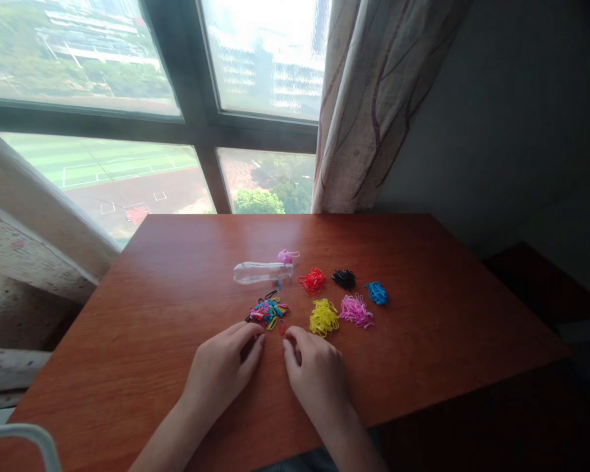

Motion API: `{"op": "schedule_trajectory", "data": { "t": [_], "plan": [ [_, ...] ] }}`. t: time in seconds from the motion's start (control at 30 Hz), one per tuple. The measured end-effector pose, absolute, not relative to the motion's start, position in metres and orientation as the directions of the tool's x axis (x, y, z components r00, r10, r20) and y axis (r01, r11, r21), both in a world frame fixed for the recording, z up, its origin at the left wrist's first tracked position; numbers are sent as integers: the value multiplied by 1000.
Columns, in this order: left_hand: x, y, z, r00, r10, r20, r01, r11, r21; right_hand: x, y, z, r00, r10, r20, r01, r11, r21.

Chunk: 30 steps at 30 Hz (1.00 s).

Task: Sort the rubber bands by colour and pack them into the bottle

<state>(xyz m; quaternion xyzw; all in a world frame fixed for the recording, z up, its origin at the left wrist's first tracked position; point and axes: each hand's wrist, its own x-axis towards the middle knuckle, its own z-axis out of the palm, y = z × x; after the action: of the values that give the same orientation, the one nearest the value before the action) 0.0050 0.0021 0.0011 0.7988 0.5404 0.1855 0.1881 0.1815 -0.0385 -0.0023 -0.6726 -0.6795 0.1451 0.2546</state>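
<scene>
My left hand [225, 360] rests at the near edge of a mixed pile of coloured rubber bands [269, 311]. Its fingers are curled with thumb and index close together, and whatever they may hold is hidden. A single red rubber band [282, 326] shows at the fingertips of my right hand [316, 362], which is closed in a pinch at its lower end. Sorted heaps lie to the right: red bands [314, 281], black bands [344, 279], blue bands [376, 293], yellow bands [324, 318] and pink bands [356, 311].
Behind the mixed pile a clear plastic bottle [260, 273] lies on its side, with a pink cap [287, 255] beside its mouth. One blue band [278, 284] lies near it. The wooden table [177, 282] meets a window and a curtain [358, 105] at the back.
</scene>
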Motion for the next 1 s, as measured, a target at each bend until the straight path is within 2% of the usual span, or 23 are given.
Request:
{"op": "schedule_trajectory", "data": {
  "t": [0.47, 0.8, 1.0],
  "plan": [
    [7, 1, 6, 345, 933, 101, 813, -351, 465, 164, -22, 2, 44, 992, 117, 855, 23, -519],
    [6, 0, 8, 365, 926, 96, 813, -368, 451, 157, -16, 1, 62, 988, 143, 882, 13, -471],
    [6, 0, 7, 366, 924, 111, 807, -375, 456, 161, -21, -2, 87, 985, 152, 858, 3, -514]
  ]
}}
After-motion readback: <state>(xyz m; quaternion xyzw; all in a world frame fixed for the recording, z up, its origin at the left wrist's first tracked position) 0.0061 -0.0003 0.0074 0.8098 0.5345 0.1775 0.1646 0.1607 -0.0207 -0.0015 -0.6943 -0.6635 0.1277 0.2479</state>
